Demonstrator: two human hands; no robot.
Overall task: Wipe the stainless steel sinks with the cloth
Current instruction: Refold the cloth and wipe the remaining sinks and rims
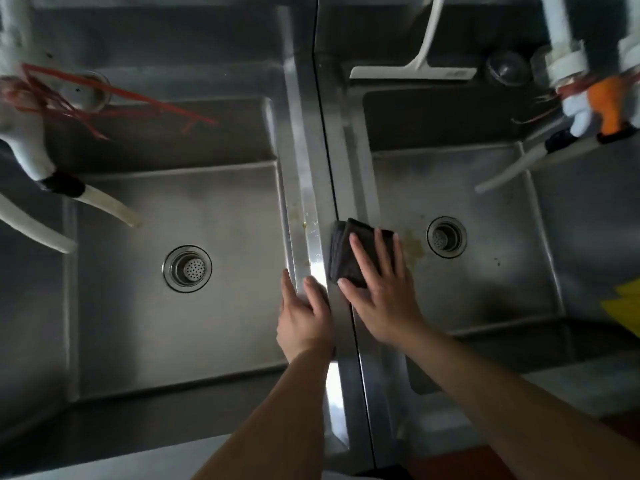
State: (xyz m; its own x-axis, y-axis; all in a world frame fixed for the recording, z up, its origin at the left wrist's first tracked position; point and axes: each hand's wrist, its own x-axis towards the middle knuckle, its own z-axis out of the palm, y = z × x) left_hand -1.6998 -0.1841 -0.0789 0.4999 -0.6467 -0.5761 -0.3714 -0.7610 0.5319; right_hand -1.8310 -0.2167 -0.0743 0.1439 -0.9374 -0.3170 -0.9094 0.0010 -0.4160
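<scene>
A white squeegee [412, 71] leans at the back. Red strings [114, 98] hang off a white tap [24, 133]. Something yellow [625, 306] peeks in.

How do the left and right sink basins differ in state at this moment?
The right sink has yellowish stains beside its drain; the left sink floor shows none as plain. The right hand presses a dark folded cloth flat at the right sink's inner edge; the left hand only rests on the rim by the left sink. Both are stainless steel with a round perforated strainer.
</scene>
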